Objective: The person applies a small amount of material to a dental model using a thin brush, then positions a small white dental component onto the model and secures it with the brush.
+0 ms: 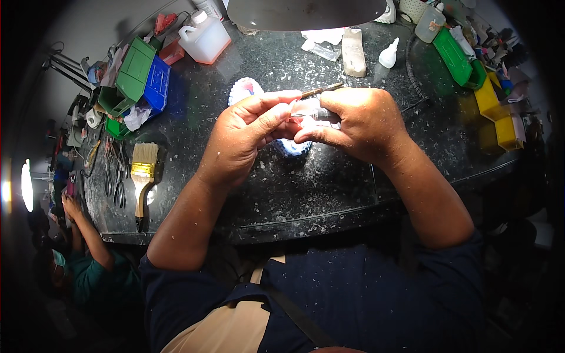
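My left hand (238, 132) pinches a small pink piece (301, 109) with its thumb and fingers, above the middle of the bench. My right hand (368, 123) grips a silvery cylindrical tool (321, 116) against that piece, fingers wrapped round it and partly hidden. A thin brown stick-like tool (323, 88) shows just behind the hands; whether it is held I cannot tell. A white scalloped object with pink inside (241, 85) lies behind my left hand. A blue-and-white mould-like piece (292, 152) rests on the bench beneath both hands, partly covered by them.
The dark bench (412, 176) holds a wooden brush (143, 167), pliers (119, 188), green bins (132, 73), a white jug (200, 41), a small bottle (388, 56) and yellow bins (491, 100). A lamp (306, 12) overhangs it. A co-worker's arm (91, 235) is at the left.
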Action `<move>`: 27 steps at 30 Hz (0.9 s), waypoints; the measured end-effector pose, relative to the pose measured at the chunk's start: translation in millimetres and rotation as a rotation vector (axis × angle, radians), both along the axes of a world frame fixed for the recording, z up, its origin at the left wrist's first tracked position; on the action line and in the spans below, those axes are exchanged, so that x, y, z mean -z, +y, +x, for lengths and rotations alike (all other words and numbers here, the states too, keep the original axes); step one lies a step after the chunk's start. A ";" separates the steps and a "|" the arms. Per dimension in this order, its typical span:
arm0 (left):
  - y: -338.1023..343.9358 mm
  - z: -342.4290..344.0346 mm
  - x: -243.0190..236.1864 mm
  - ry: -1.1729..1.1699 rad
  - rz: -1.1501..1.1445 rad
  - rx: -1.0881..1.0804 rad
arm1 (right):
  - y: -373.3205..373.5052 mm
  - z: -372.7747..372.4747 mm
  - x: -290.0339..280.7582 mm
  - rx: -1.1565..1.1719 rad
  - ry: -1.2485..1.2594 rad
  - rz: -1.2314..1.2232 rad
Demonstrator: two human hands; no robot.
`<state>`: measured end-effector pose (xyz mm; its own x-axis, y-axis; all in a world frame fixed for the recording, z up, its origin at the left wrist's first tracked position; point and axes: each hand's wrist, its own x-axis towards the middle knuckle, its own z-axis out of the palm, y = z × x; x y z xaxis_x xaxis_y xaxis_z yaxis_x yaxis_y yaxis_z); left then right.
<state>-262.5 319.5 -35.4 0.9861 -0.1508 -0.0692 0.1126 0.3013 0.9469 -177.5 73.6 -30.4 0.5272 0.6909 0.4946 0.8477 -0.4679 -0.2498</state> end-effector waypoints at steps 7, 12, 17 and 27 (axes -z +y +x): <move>-2.4 1.3 -1.6 0.014 -0.067 -0.006 | -2.1 -1.0 -3.7 0.029 0.009 -0.039; 1.8 2.5 1.8 0.020 -0.031 0.027 | -1.5 -0.8 -4.6 0.031 0.000 -0.035; 3.5 3.3 2.3 0.021 -0.035 0.045 | -0.6 -1.3 -4.6 0.024 0.021 -0.032; 1.9 2.6 3.4 0.023 -0.006 0.020 | -0.6 -1.3 -2.9 0.031 0.005 -0.048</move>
